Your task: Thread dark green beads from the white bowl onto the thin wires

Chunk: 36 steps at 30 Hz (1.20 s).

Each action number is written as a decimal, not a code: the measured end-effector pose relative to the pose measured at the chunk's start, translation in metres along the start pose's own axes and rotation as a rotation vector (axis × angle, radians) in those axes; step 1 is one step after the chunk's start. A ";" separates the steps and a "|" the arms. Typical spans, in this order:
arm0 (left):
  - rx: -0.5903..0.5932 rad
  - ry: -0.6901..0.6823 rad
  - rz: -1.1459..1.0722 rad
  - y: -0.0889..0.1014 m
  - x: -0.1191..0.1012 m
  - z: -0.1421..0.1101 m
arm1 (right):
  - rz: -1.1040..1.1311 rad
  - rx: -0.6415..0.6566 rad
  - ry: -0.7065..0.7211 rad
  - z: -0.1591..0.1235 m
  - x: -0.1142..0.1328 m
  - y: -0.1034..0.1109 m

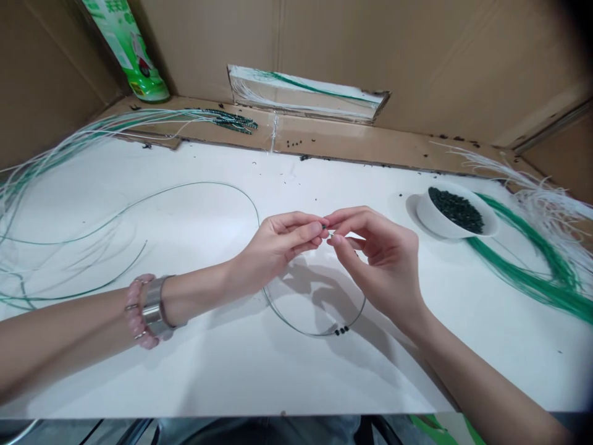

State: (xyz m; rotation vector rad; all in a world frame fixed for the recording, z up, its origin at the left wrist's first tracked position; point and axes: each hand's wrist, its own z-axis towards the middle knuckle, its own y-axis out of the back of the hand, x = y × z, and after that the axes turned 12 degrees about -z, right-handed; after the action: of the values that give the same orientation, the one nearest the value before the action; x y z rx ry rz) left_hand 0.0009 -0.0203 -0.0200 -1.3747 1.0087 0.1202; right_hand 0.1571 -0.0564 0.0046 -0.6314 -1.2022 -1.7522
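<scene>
My left hand [273,250] is closed in a pinch near the middle of the table, with a small dark bead [324,227] at its fingertips. Close against it, my right hand [384,256] pinches the thin green cord, whose tip lies between the two hands. From the hands the cord [301,331] hangs in a loop over the white table [222,377]. A few dark beads [341,331] are threaded on the loop's lower right. The cord's other part curves away to the left.
At right stands a white bowl [424,213] of dark beads [456,210], beside green cords [528,278] and white cords [546,191]. A bundle of beaded strands [231,120] lies at the back left. A green bottle [148,80] leans by the cardboard wall [347,37]. Loose beads [294,143] lie at the back.
</scene>
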 end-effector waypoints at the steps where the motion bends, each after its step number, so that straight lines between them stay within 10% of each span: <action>1: 0.011 -0.002 0.004 0.001 0.000 0.000 | 0.003 0.005 -0.001 0.000 0.000 0.000; 36: 0.051 -0.127 0.251 0.004 0.001 -0.001 | -0.206 -0.028 0.174 -0.002 0.001 0.003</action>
State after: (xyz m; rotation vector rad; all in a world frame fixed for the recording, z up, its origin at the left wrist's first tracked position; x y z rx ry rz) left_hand -0.0014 -0.0203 -0.0236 -1.1751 1.0670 0.3621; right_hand 0.1592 -0.0586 0.0062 -0.3715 -1.1556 -1.9552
